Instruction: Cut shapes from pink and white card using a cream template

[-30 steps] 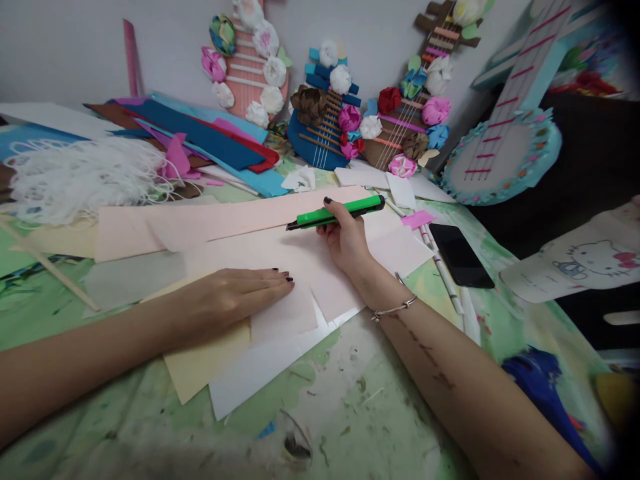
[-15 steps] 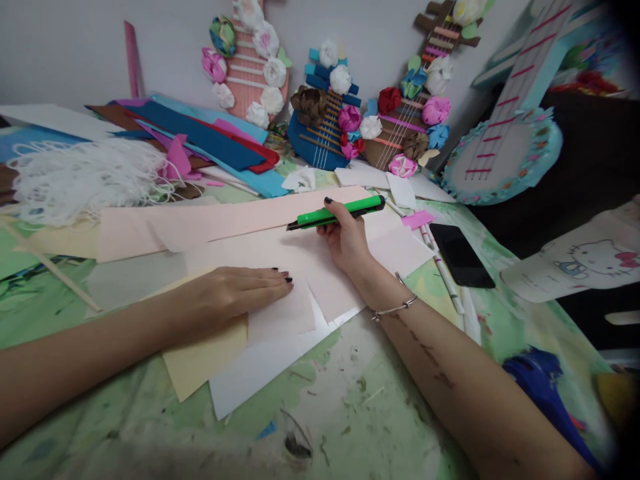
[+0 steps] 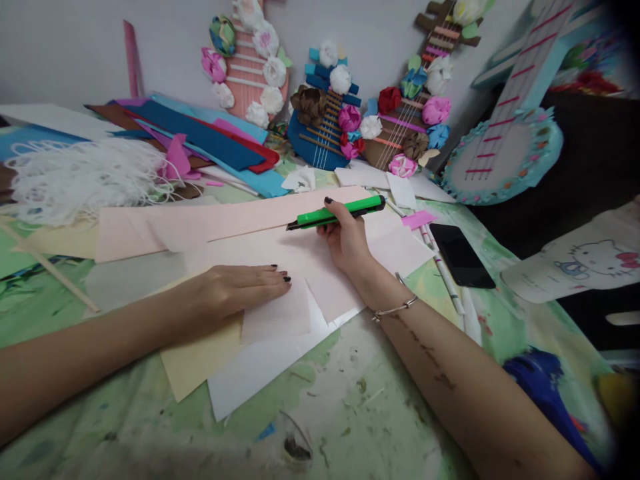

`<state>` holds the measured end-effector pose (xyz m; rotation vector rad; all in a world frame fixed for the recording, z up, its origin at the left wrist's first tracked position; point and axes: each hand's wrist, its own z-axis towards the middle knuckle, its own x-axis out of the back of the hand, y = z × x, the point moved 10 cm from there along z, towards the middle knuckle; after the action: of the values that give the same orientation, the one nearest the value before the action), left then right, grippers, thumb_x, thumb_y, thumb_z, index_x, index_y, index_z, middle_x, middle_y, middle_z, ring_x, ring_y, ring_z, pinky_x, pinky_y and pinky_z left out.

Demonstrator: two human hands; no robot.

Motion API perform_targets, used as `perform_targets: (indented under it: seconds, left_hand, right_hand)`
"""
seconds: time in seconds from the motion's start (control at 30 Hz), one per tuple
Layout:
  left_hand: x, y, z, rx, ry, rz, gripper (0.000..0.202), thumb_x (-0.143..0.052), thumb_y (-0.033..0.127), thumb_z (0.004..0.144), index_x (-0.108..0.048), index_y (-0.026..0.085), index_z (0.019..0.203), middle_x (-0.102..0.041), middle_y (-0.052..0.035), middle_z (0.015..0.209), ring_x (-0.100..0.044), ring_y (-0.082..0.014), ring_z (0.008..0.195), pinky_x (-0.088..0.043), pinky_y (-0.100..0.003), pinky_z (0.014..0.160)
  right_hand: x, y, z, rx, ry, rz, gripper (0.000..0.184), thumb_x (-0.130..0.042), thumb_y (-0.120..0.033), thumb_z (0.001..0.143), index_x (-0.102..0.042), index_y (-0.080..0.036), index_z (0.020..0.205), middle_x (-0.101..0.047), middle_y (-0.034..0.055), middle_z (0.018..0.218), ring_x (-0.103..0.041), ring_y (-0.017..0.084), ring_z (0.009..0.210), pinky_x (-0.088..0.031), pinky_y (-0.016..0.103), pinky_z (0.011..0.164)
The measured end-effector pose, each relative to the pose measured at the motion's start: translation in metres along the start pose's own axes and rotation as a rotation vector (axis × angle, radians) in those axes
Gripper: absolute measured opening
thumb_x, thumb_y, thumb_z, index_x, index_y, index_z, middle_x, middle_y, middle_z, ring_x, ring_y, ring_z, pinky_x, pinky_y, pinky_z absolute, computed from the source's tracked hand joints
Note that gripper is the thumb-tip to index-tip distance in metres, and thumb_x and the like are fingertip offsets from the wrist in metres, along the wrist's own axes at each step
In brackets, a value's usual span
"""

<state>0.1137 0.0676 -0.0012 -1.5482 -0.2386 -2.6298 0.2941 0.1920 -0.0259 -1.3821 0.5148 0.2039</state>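
My right hand [image 3: 345, 237] grips a green utility knife [image 3: 340, 211] above the pale pink paper, its tip pointing left. My left hand [image 3: 240, 288] lies flat, fingers stretched out, on a small pale pink paper piece [image 3: 280, 317]. Under that piece are a white sheet [image 3: 250, 380] and a cream sheet [image 3: 200, 360]. A larger pale pink sheet [image 3: 335, 293] spreads beneath the knife, with a long pink strip [image 3: 220, 220] behind it. Whether the blade touches the paper I cannot tell.
White string [image 3: 85, 180] lies in a heap at the left, beside stacked coloured paper [image 3: 200, 133]. Flower-covered paper instruments [image 3: 323, 127] lean on the wall. At the right are a phone [image 3: 461, 255], a pen [image 3: 447, 280], a cup [image 3: 580, 253] and a blue object [image 3: 543, 387].
My left hand has slid slightly left, and the small pink paper piece under it has shifted left too. My right hand and the knife stay where they were.
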Motion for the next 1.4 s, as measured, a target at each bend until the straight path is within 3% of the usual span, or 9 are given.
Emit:
perform_targets:
  seconds: [0.17,0.33,0.43,0.6,0.8,1.0,1.23,1.4]
  left_hand:
    - [-0.001,0.0,0.0,0.02,-0.009,0.012,0.063,-0.038,0.004,0.098,-0.027,0.029,0.156,-0.059,-0.007,0.141,-0.051,-0.0191,0.135,-0.043,-0.036,0.114]
    - [0.001,-0.006,0.001,0.077,0.058,0.091,0.068,-0.037,-0.001,0.096,-0.026,0.03,0.156,-0.06,-0.0081,0.14,-0.053,-0.0181,0.134,-0.045,-0.038,0.113]
    - [0.0,-0.005,0.002,0.054,0.062,0.122,0.064,-0.036,-0.002,0.094,-0.033,0.024,0.153,-0.062,-0.0096,0.137,-0.055,-0.0181,0.131,-0.044,-0.037,0.114]
    - [-0.004,-0.01,0.001,0.085,0.051,0.173,0.061,-0.033,-0.003,0.091,-0.04,0.02,0.147,-0.063,-0.0104,0.135,-0.058,-0.0173,0.127,-0.045,-0.036,0.112]
    - [-0.007,-0.015,-0.002,0.136,0.021,0.165,0.071,-0.03,-0.005,0.082,-0.038,0.023,0.147,-0.063,-0.0095,0.135,-0.059,-0.0166,0.127,-0.049,-0.036,0.108]
    - [-0.008,-0.013,-0.002,0.12,-0.037,0.207,0.058,-0.03,0.0,0.091,-0.043,0.019,0.144,-0.065,-0.01,0.134,-0.062,-0.018,0.123,-0.05,-0.033,0.105]
    - [-0.005,-0.016,-0.005,0.152,-0.017,0.188,0.056,-0.031,0.005,0.096,-0.04,0.025,0.148,-0.061,-0.0074,0.138,-0.062,-0.0186,0.124,-0.049,-0.032,0.105]
    - [-0.003,-0.011,-0.003,0.086,-0.003,0.192,0.058,-0.032,0.004,0.096,-0.036,0.023,0.15,-0.062,-0.0081,0.138,-0.062,-0.0173,0.123,-0.048,-0.029,0.105]
  right_hand:
    - [0.001,0.002,0.001,-0.004,0.007,0.011,0.025,-0.078,-0.035,0.066,-0.058,-0.019,0.063,-0.049,-0.0047,0.051,-0.045,0.01,0.048,-0.044,0.028,0.05]
    - [-0.001,0.0,-0.002,-0.003,0.0,0.0,0.025,-0.078,-0.037,0.068,-0.061,-0.019,0.066,-0.054,-0.0039,0.053,-0.051,0.01,0.049,-0.045,0.027,0.053]
    - [-0.01,-0.002,-0.01,-0.045,-0.016,0.004,0.027,-0.077,-0.042,0.069,-0.066,-0.018,0.077,-0.059,-0.003,0.055,-0.06,0.012,0.054,-0.048,0.027,0.058]
    - [-0.039,0.004,-0.028,-0.142,-0.17,0.054,0.035,-0.077,-0.048,0.071,-0.068,-0.022,0.093,-0.07,-0.0001,0.072,-0.066,0.013,0.063,-0.05,0.026,0.063]
    - [-0.039,0.014,-0.029,-0.131,-0.207,0.022,0.03,-0.077,-0.045,0.074,-0.068,-0.021,0.091,-0.068,-0.0012,0.069,-0.065,0.013,0.059,-0.05,0.028,0.063]
    - [-0.042,0.012,-0.031,-0.071,-0.273,-0.078,0.023,-0.076,-0.039,0.076,-0.068,-0.025,0.093,-0.07,-0.0019,0.076,-0.065,0.013,0.064,-0.05,0.029,0.067]
    - [-0.043,0.011,-0.031,-0.072,-0.269,-0.069,0.021,-0.075,-0.036,0.076,-0.068,-0.025,0.091,-0.073,-0.001,0.084,-0.064,0.012,0.064,-0.05,0.029,0.068]
    - [-0.041,0.012,-0.03,-0.099,-0.251,-0.04,0.024,-0.076,-0.035,0.073,-0.067,-0.024,0.091,-0.071,-0.0014,0.08,-0.064,0.013,0.063,-0.049,0.03,0.068]
